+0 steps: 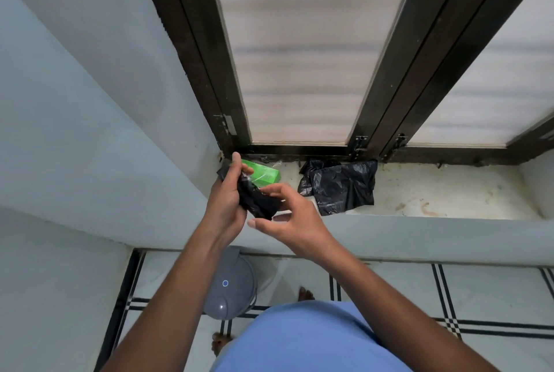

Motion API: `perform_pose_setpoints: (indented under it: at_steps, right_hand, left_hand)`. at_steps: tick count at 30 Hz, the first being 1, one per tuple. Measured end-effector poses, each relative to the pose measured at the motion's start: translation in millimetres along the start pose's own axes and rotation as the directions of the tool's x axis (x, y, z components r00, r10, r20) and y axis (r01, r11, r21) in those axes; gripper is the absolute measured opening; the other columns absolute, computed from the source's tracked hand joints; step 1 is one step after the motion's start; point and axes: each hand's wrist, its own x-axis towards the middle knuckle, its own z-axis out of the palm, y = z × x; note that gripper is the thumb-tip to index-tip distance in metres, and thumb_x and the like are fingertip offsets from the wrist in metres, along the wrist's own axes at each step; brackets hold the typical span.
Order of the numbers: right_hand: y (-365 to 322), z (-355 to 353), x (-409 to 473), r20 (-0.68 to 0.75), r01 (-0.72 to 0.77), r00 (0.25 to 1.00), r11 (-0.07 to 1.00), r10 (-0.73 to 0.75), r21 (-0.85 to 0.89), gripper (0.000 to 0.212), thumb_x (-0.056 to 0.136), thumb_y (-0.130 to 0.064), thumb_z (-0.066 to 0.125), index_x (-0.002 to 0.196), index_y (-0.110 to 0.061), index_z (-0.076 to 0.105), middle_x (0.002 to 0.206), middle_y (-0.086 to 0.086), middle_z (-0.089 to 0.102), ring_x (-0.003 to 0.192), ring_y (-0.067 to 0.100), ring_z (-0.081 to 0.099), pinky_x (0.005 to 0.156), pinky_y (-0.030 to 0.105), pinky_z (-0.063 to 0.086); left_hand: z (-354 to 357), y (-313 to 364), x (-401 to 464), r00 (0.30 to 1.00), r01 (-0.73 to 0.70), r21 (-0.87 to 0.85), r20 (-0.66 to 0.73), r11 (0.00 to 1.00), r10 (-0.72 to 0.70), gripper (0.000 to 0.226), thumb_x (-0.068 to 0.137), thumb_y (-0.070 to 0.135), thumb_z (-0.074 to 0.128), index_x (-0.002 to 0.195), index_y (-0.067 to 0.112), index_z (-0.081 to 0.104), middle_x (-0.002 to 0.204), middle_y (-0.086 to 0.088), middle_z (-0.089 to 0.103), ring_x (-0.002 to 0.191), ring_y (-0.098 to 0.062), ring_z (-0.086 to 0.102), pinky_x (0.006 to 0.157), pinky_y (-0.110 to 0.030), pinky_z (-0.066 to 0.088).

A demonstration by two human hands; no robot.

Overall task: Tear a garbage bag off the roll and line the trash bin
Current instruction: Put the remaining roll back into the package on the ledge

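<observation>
Left hand [226, 192] gripping one bag roll [258, 201], one bin [229, 284]

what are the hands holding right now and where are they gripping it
The left hand grips the black garbage bag roll around its upper end. The right hand holds nothing, fingers open by the roll's lower end.

A black roll [260, 202] sits beside a bright green wrapper [263, 173], a glossy black bag [341, 186] lies on the stained off-white sill [434, 192], the bin [229, 284] is grey, the walls [75, 132] pale blue, the frame [209, 72] dark brown, the floor [479, 296] white with black double lines, the shirt [299, 341] blue.
</observation>
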Motion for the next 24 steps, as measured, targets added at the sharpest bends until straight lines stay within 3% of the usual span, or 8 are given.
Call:
perform_pose_setpoints:
  at_steps: [3, 7, 10, 14, 16, 19, 21, 24]
  right_hand:
    - [-3, 9, -1, -0.064, 0.042, 0.997, 0.999, -0.040, 0.027, 0.040, 0.089, -0.031, 0.094, 0.123, -0.028, 0.074, 0.115, -0.011, 0.079, 0.109, 0.008, 0.073, 0.102, 0.037, 0.061]
    - [-14, 26, -2, -0.028, -0.086, 0.995, 0.964, 0.097, 0.253, 0.073, 0.079, -0.041, 0.099, 0.141, -0.032, 0.062, 0.134, -0.004, 0.070, 0.115, 0.021, 0.078, 0.100, 0.043, 0.066]
    - [-18, 40, 0, 0.029, -0.177, 0.983, 0.903, 0.181, 0.393, 0.078, 0.083, -0.040, 0.095, 0.150, -0.018, 0.061, 0.142, 0.009, 0.072, 0.116, 0.029, 0.079, 0.097, 0.048, 0.068]
    - [-23, 52, -2, 0.094, -0.132, 0.991, 0.876, 0.099, 0.464, 0.027, 0.102, -0.016, 0.082, 0.127, -0.006, 0.077, 0.117, 0.017, 0.084, 0.104, 0.029, 0.081, 0.101, 0.056, 0.066]
    - [-26, 56, -5, 0.054, -0.091, 0.996, 0.877, 0.074, 0.473, 0.018, 0.106, -0.011, 0.076, 0.122, -0.003, 0.077, 0.112, 0.021, 0.083, 0.095, 0.032, 0.082, 0.095, 0.057, 0.068]
    - [-32, 56, -9, -0.002, -0.049, 0.998, 0.893, 0.055, 0.448, 0.022, 0.108, -0.011, 0.073, 0.130, -0.009, 0.076, 0.121, 0.025, 0.080, 0.087, 0.032, 0.082, 0.077, 0.046, 0.072]
    - [-34, 52, -11, -0.002, -0.040, 0.999, 0.904, 0.045, 0.426, 0.023, 0.110, -0.012, 0.070, 0.133, -0.008, 0.073, 0.120, 0.026, 0.079, 0.082, 0.031, 0.079, 0.066, 0.038, 0.068]
    - [-36, 44, -12, 0.029, -0.044, 0.999, 0.912, 0.035, 0.408, 0.026, 0.111, -0.012, 0.068, 0.136, -0.005, 0.068, 0.107, 0.022, 0.079, 0.077, 0.031, 0.074, 0.058, 0.033, 0.061]
  left_hand:
    - [-13, 9, -1, 0.999, -0.027, 0.007, 0.020, 1.000, 0.027, 0.043, 0.102, 0.058, 0.065, 0.083, 0.020, 0.066, 0.082, 0.000, 0.060, 0.088, -0.019, 0.061, 0.091, -0.039, 0.053]
    - [-33, 27, -9, 0.995, 0.030, -0.136, 0.102, 0.990, -0.016, 0.040, 0.103, 0.058, 0.059, 0.089, 0.022, 0.068, 0.106, -0.006, 0.071, 0.112, -0.027, 0.070, 0.109, -0.051, 0.056]
    - [-45, 38, -18, 0.987, 0.020, -0.113, 0.159, 0.993, -0.002, 0.040, 0.105, 0.059, 0.054, 0.092, 0.024, 0.068, 0.117, -0.004, 0.072, 0.117, -0.025, 0.070, 0.110, -0.050, 0.055]
    - [-65, 42, -26, 0.984, -0.005, -0.048, 0.176, 0.999, 0.013, 0.049, 0.099, 0.067, 0.053, 0.108, 0.026, 0.078, 0.124, -0.002, 0.075, 0.126, -0.026, 0.068, 0.114, -0.052, 0.050]
    - [-77, 44, -29, 0.978, 0.000, 0.048, 0.208, 0.999, -0.010, 0.056, 0.096, 0.071, 0.051, 0.120, 0.029, 0.078, 0.131, 0.001, 0.076, 0.131, -0.027, 0.067, 0.114, -0.050, 0.048]
    - [-95, 51, -36, 0.950, 0.060, 0.239, 0.284, 0.969, -0.129, 0.060, 0.100, 0.070, 0.053, 0.137, 0.027, 0.072, 0.127, 0.003, 0.078, 0.114, -0.018, 0.069, 0.099, -0.039, 0.047]
    - [-107, 56, -38, 0.931, 0.076, 0.273, 0.325, 0.959, -0.167, 0.051, 0.099, 0.058, 0.065, 0.132, 0.021, 0.074, 0.112, 0.000, 0.077, 0.097, -0.017, 0.068, 0.086, -0.034, 0.047]
    - [-122, 58, -39, 0.937, 0.019, 0.234, 0.336, 0.972, -0.100, 0.032, 0.091, 0.033, 0.080, 0.117, 0.015, 0.076, 0.099, 0.000, 0.073, 0.088, -0.016, 0.065, 0.080, -0.029, 0.051]
